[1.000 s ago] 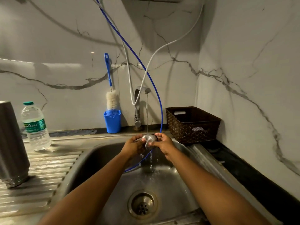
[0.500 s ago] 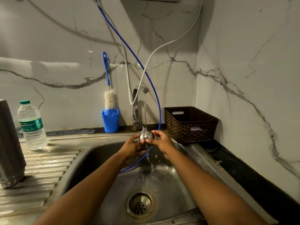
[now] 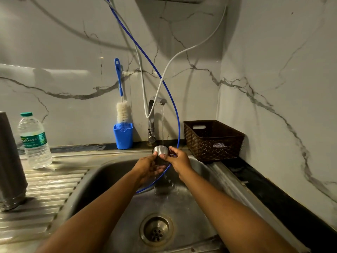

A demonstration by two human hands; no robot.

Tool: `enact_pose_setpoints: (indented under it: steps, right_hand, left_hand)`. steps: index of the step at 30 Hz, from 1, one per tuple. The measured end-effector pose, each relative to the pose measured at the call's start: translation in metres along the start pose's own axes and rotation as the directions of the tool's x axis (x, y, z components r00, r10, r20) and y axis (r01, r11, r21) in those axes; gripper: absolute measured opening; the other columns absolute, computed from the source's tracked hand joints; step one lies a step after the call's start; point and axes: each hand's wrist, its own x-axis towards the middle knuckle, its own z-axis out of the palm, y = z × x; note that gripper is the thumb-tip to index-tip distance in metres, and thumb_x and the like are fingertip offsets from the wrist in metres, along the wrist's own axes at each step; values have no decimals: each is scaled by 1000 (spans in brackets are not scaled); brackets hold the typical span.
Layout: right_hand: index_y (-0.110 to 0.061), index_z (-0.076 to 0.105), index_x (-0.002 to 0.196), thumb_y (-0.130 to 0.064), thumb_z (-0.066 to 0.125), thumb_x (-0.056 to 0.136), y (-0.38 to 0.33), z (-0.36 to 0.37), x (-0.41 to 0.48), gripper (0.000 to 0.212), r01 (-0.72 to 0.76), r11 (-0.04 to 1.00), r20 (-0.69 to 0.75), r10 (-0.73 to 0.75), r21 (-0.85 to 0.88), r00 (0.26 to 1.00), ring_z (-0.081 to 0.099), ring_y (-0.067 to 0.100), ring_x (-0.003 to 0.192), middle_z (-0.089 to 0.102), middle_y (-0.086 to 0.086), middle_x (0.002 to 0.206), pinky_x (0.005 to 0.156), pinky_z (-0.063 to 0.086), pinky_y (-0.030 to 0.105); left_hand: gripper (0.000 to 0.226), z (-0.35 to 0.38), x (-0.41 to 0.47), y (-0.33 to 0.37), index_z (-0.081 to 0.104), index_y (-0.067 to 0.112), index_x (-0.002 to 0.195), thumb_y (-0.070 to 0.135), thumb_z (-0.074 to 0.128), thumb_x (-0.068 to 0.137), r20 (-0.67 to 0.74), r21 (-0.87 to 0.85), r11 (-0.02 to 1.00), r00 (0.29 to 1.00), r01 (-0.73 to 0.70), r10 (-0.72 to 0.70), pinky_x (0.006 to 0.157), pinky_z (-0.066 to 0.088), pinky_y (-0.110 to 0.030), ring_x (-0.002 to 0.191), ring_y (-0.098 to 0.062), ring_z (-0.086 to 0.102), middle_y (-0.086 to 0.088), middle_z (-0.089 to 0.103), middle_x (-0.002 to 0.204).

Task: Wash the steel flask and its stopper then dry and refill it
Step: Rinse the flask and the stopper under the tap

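The round steel stopper (image 3: 160, 150) is under the running stream from the tap (image 3: 154, 114), above the steel sink (image 3: 116, 179). My left hand (image 3: 148, 166) holds it from the left and below, thumb on its side. My right hand (image 3: 177, 158) pinches it from the right with thumb and fingers. Water splashes down off the stopper into the basin. The steel flask (image 3: 9, 165) stands upside down on the ribbed draining board (image 3: 47, 194) at the far left, partly cut off by the frame edge.
A plastic water bottle (image 3: 35, 141) stands on the board by the flask. A blue cup (image 3: 123, 136) with a bottle brush (image 3: 121, 106) sits against the wall. A brown basket (image 3: 212, 140) is right of the tap. A blue hose (image 3: 175, 110) loops into the sink near the drain (image 3: 156, 230).
The stopper has turned in my fingers under the stream, its round steel side now upright and facing me. Both hands stayed at the tap.
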Motion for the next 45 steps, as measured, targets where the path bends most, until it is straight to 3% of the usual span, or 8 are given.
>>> enact_pose_setpoints:
  steps: [5, 11, 18, 24, 31, 37, 42, 45]
  right_hand:
    - [-3, 53, 129, -10, 74, 77, -2, 1, -1, 56, -18, 998, -33, 20, 62, 999, 56, 24, 114, 58, 15, 128, 99, 46, 31]
    - [-5, 48, 134, -5, 69, 81, -6, 2, -3, 58, -26, 989, 39, 21, 143, 999, 52, 25, 119, 54, 16, 131, 101, 45, 33]
    - [-12, 48, 124, -7, 74, 77, -3, -15, -7, 54, -51, 995, 99, 42, 91, 994, 56, 18, 103, 58, 12, 120, 79, 49, 20]
    - [-15, 49, 117, 3, 64, 81, -1, -29, -7, 42, -150, 969, 243, 100, 196, 965, 59, 18, 98, 58, 10, 117, 80, 52, 26]
    - [-12, 49, 122, 2, 61, 85, 0, -25, -5, 42, -192, 958, 319, 118, 212, 940, 57, 14, 97, 58, 4, 108, 77, 50, 22]
    - [-5, 50, 127, 0, 65, 82, 3, -21, -3, 48, -145, 973, 250, 97, 182, 963, 56, 21, 107, 58, 9, 116, 82, 53, 23]
    - [-6, 49, 120, 2, 56, 88, 2, -22, -4, 34, -179, 962, 269, 120, 205, 956, 59, 12, 90, 61, 6, 105, 70, 50, 19]
    - [-16, 51, 118, -7, 65, 83, 3, -22, -4, 39, -204, 960, 346, 128, 192, 929, 58, 17, 102, 62, 3, 108, 81, 49, 26]
  left_hand:
    - [26, -4, 0, 4, 55, 5, 108, 27, 46, 99, 4, -95, 994, 999, 51, -51, 65, 59, -31, 85, -27, 69, -21, 67, 102]
    - [20, -4, -1, 2, 55, 6, 110, 20, 46, 98, 38, -70, 997, 999, 11, -8, 78, 54, -35, 92, -26, 64, -18, 64, 104]
    - [44, -8, -4, -3, 48, 16, 122, -4, 59, 85, 68, 81, 989, 991, -121, 116, 74, 51, -35, 103, -27, 61, -13, 61, 116]
    - [33, -23, -8, -1, 60, 19, 114, 0, 57, 87, 165, 209, 959, 974, -191, 158, 90, 51, -40, 108, -28, 61, -13, 63, 117]
    - [29, -19, -10, -1, 58, 13, 117, 2, 57, 89, 71, 176, 944, 960, -280, 272, 70, 54, -27, 97, -20, 65, -10, 65, 113]
    - [20, -18, -11, 1, 56, 12, 109, 5, 57, 90, 32, 66, 969, 971, -237, 235, 57, 55, -23, 85, -20, 68, -12, 65, 105]
    - [26, -24, -7, 4, 56, 14, 117, 4, 49, 94, 29, -1, 985, 984, -175, 174, 60, 56, -29, 96, -24, 64, -12, 61, 113]
    - [30, -21, -7, 2, 56, 10, 122, 3, 51, 93, 77, 68, 983, 983, -170, 165, 65, 56, -29, 97, -25, 65, -16, 62, 117]
